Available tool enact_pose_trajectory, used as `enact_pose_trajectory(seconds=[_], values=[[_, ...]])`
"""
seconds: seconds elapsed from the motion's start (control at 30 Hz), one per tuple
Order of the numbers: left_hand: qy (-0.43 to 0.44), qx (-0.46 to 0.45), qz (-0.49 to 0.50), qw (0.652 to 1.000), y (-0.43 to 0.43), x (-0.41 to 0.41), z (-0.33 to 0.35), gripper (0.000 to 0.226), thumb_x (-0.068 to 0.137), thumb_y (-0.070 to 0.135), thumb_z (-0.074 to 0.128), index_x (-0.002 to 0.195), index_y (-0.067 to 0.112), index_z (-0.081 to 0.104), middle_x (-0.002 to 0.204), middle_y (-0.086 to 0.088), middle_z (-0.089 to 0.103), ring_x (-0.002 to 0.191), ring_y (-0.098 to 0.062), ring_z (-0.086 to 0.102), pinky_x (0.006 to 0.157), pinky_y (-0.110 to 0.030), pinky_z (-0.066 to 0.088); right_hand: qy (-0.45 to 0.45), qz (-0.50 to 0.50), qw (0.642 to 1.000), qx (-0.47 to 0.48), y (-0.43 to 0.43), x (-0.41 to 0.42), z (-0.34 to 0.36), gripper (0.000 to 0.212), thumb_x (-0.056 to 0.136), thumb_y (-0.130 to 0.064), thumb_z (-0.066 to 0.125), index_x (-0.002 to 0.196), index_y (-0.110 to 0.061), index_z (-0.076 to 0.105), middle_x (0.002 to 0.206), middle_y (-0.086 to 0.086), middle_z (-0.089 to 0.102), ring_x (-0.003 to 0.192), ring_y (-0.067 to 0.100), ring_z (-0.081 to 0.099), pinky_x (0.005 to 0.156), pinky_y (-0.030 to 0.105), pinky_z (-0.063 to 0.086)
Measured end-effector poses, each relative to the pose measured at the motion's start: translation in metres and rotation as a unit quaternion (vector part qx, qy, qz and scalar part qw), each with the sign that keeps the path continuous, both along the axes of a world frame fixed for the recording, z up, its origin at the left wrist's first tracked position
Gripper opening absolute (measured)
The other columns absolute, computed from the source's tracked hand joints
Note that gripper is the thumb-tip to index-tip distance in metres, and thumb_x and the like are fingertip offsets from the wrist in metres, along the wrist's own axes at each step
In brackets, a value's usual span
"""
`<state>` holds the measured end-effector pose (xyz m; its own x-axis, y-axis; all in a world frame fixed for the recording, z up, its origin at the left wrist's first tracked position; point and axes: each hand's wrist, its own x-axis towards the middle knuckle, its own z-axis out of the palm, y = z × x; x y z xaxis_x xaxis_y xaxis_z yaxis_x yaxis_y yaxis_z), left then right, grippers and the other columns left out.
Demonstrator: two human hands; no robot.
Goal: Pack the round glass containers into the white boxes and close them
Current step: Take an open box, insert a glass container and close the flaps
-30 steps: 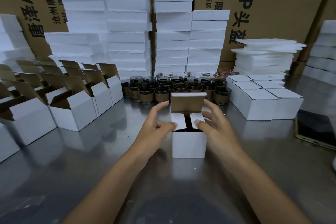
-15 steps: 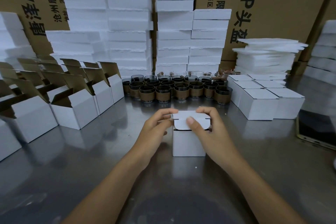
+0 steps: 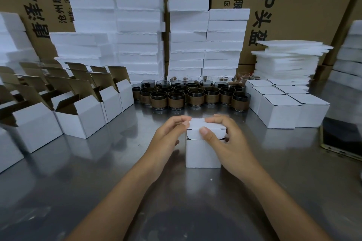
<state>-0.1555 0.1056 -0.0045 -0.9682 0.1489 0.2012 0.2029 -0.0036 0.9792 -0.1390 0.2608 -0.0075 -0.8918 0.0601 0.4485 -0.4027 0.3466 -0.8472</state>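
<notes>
Cardboard open boxes [image 3: 82, 115] w/ brown flaps up stand in rows at left on the steel table [image 3: 117, 172], prob staged so each can take a glass fast. Left hand [image 3: 166, 139] is curled against the left top edge of the white box [image 3: 203, 152] at centre, fingertips on the lid, bracing it. Behind, the round glass containers [image 3: 176, 96] w/ brown sleeves wait in a tight cluster, within reach. Right hand [image 3: 225, 139] grips the box's right side, thumb [image 3: 204, 131] pressing the tuck flap [image 3: 205, 133] down the front face; flap isn't tucked in yet, a dark gap shows under it. Closed boxes [image 3: 280, 111] sit grouped at right, near a phone [image 3: 344, 139]. Vs 0.5 s ago: lid is pushed flatter, flap bent further down, both hands closer round the top; glass inside can't be seen now
</notes>
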Motion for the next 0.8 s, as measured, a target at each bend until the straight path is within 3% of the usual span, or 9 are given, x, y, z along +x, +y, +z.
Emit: enact_pose_trajectory(seconds=[0.1,0.23,0.37,0.47,0.6,0.73,0.8], values=[[-0.002,-0.003,-0.002,1.0,-0.001,0.0,-0.001,0.028,0.075,0.048,0.055,0.1,0.042,0.065,0.11,0.015,0.066,0.112,-0.009,0.057,0.105,-0.047,0.039,-0.006,-0.005,1.0,-0.007,-0.001,0.001,0.001,0.019,0.082,-0.03,0.068,0.099,-0.027,0.061,0.113,-0.012,0.054,0.102,0.002,0.053,0.079,0.016,0.039],[-0.013,0.005,0.001,1.0,-0.001,-0.002,-0.003,0.031,0.07,0.044,0.06,0.101,0.044,0.065,0.11,0.016,0.065,0.11,-0.006,0.058,0.105,-0.044,0.04,-0.044,0.02,0.999,-0.009,0.005,0.002,0.002,0.021,0.078,-0.031,0.071,0.096,-0.032,0.06,0.115,-0.026,0.046,0.108,-0.017,0.043,0.077,-0.005,0.031],[-0.014,0.02,-0.001,1.0,-0.003,-0.005,-0.005,0.033,0.068,0.039,0.062,0.1,0.045,0.065,0.1,0.026,0.066,0.103,0.003,0.059,0.104,-0.039,0.042,-0.047,0.021,0.998,-0.042,0.003,-0.001,0.002,0.008,0.087,-0.026,0.061,0.085,-0.032,0.064,0.116,-0.025,0.049,0.109,-0.019,0.041,0.074,-0.008,0.027],[-0.011,0.024,0.001,1.0,-0.003,-0.006,-0.006,0.033,0.069,0.033,0.063,0.1,0.045,0.065,0.095,0.03,0.065,0.097,0.008,0.059,0.101,-0.035,0.043,-0.035,0.017,0.997,-0.068,0.003,-0.006,0.002,0.034,0.094,-0.009,0.046,0.078,-0.032,0.065,0.117,-0.012,0.053,0.104,-0.017,0.043,0.075,-0.005,0.028],[0.002,0.022,-0.008,1.0,-0.003,-0.007,-0.007,0.035,0.085,0.012,0.06,0.106,0.04,0.062,0.099,0.025,0.067,0.098,0.004,0.06,0.1,-0.037,0.043,-0.03,0.024,0.999,-0.022,0.002,-0.005,0.002,0.037,0.095,-0.004,0.043,0.087,-0.034,0.062,0.125,-0.011,0.05,0.114,-0.01,0.044,0.084,-0.002,0.028],[0.0,0.039,-0.01,0.999,-0.003,-0.007,-0.007,0.035,0.08,0.015,0.064,0.108,0.036,0.062,0.102,0.02,0.068,0.101,0.001,0.061,0.098,-0.035,0.044,0.082,-0.039,0.993,0.071,-0.001,0.004,0.001,0.016,0.092,-0.017,0.054,0.1,-0.029,0.061,0.13,-0.011,0.049,0.122,0.0,0.042,0.095,0.006,0.028],[0.002,0.042,-0.012,0.999,-0.003,-0.005,-0.007,0.039,0.074,0.023,0.067,0.11,0.036,0.061,0.103,0.017,0.068,0.098,0.005,0.061,0.092,-0.03,0.046,0.136,-0.044,0.976,0.165,-0.005,0.01,0.0,0.024,0.084,-0.032,0.06,0.105,-0.022,0.063,0.123,-0.009,0.055,0.118,0.008,0.048,0.1,0.022,0.035]])
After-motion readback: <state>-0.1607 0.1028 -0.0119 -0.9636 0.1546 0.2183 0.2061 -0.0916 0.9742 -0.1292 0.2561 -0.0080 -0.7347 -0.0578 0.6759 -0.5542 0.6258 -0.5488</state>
